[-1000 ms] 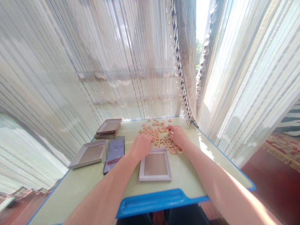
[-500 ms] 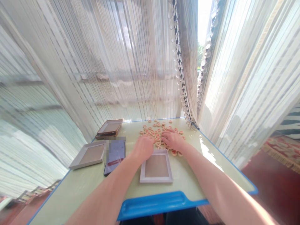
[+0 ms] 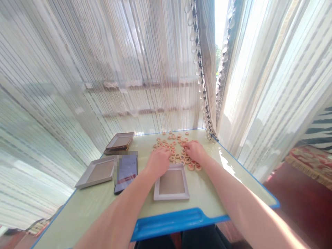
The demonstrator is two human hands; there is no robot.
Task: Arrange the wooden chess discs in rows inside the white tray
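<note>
Many round, pale wooden Chinese chess pieces (image 3: 191, 167), marked in red or dark characters, are scattered over the far half of a pale table (image 3: 204, 186). My left hand (image 3: 160, 160) rests palm down at the near left of the spread, fingers stretched over some pieces. At the right side, my right hand (image 3: 195, 151) lies over others with its fingers slightly bent and fingertips touching them. Nothing is visibly lifted; what lies under the palms is hidden. A shallow, light-coloured box (image 3: 187, 186) sits between my forearms, its inside facing up.
On the left lie a phone (image 3: 126, 167), another shallow box part (image 3: 84, 180) and stacked brown-edged box parts (image 3: 129, 141). The table's blue front ledge (image 3: 168, 223) is closest to me. String curtains (image 3: 145, 86) hang just behind the far edge.
My right hand has shifted slightly right and its fingers are more bent, uncovering some pieces in the middle. My left hand stays nearly in place. The camera view has shifted slightly.
</note>
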